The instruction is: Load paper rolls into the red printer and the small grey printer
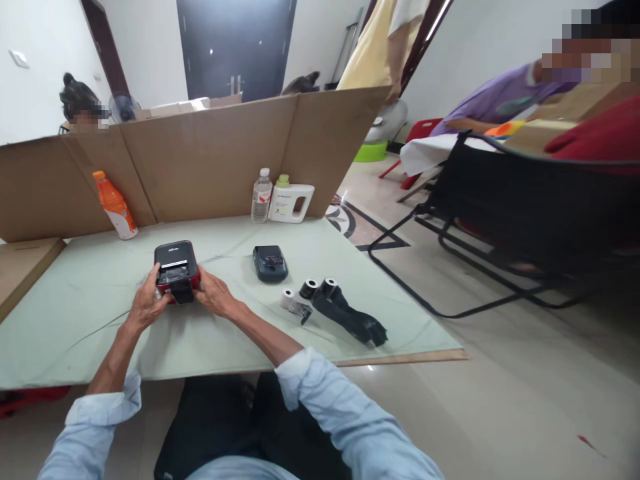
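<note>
A small black and red printer [175, 269] sits on the pale green tabletop [90, 313], its lid raised. My left hand [149, 299] grips its left side, fingers curled round the body. Pressed against its right side is my right hand [214, 293], fingers wrapped on the casing. A second dark printer [270, 263] lies closed a little to the right. Near the table's front right lie a white paper roll [287, 297] and two black rolls with dark ribbon trailing [345, 312].
A cardboard screen [210, 157] stands along the table's far edge, with an orange bottle [115, 205], a clear water bottle [261, 195] and a white jug [291, 202] before it. A black folding chair [520, 220] stands to the right. Other people sit beyond.
</note>
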### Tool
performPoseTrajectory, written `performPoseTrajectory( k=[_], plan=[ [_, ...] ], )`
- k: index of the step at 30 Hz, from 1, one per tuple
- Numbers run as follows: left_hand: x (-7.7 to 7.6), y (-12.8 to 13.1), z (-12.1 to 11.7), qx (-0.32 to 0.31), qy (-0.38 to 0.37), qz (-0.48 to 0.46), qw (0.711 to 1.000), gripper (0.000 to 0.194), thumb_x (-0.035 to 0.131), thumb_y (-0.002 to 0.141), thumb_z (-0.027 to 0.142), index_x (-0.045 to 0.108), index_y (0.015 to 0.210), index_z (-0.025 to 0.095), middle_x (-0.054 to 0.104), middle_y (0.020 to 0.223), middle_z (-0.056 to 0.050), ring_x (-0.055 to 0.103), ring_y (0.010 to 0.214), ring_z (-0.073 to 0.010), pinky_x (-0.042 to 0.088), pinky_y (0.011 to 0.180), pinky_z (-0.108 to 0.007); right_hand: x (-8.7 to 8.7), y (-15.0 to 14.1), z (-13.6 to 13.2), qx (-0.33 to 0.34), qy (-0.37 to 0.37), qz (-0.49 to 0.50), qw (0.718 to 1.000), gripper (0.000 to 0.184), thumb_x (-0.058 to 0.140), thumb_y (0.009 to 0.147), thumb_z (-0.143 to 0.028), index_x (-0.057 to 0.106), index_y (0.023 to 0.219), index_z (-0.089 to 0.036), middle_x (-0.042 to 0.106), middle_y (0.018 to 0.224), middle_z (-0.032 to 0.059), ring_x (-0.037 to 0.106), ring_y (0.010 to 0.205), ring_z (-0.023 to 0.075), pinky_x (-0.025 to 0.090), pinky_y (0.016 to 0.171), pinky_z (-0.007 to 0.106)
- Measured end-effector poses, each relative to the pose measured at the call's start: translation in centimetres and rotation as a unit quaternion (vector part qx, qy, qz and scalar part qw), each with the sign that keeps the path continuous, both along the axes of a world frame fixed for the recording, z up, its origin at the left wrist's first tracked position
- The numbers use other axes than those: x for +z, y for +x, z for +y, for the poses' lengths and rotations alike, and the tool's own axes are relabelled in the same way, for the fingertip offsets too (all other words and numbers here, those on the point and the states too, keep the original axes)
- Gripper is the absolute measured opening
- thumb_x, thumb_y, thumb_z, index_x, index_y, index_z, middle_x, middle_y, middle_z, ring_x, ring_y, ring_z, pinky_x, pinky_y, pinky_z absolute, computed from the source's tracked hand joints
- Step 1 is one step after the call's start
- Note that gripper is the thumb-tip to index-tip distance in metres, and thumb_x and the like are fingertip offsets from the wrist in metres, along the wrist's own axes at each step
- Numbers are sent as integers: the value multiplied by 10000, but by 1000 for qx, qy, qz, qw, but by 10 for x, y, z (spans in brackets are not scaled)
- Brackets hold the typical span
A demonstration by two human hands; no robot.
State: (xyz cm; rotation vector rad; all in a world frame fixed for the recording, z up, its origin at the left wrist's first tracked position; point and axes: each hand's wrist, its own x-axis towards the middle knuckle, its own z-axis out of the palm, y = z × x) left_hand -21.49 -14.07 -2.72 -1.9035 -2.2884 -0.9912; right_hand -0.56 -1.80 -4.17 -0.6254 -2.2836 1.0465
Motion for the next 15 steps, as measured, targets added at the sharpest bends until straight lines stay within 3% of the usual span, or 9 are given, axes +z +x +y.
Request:
performPoseTrajectory(
  k=[4, 8, 12, 15],
  plan=[
    [5, -24, -17, 41, -8, -3, 999, 910, 666, 837, 441, 352, 1634, 133, 577, 1548, -210, 703, 1219, -341, 585, 1015, -477, -2, -33, -6, 10, 14, -12, 1000, 544, 681, 953, -368, 471, 1439, -242, 715, 1290, 98, 684, 1142, 302, 534, 966, 397],
    [0, -29, -25, 59, -25, -11, 998, 939, 685, 811, 470, 367, 1627, 130, 657, 1444, -203, 746, 1030, -297, 610, 891, -427, -16, -47, -9, 20, 18, -27, 999, 644, 686, 959, -390, 400, 1515, -235, 707, 1315, 106, 678, 1167, 305, 541, 960, 392],
    [-3, -25, -28, 98, -33, 0, 995, 963, 704, 817, 483, 345, 1643, 145, 715, 1344, -178, 747, 902, -275, 611, 816, -408, -25, -42, -8, 28, 67, -45, 996, 691, 647, 970, -326, 348, 1582, -212, 653, 1423, 142, 629, 1273, 318, 520, 1036, 426],
    [-3, -22, -29, 109, -31, 17, 993, 926, 707, 830, 460, 366, 1631, 145, 713, 1350, -174, 750, 967, -300, 613, 836, -413, -29, -23, -7, 12, 116, -68, 991, 640, 605, 992, -280, 374, 1587, -236, 578, 1525, 145, 566, 1367, 311, 478, 1115, 458]
  ],
)
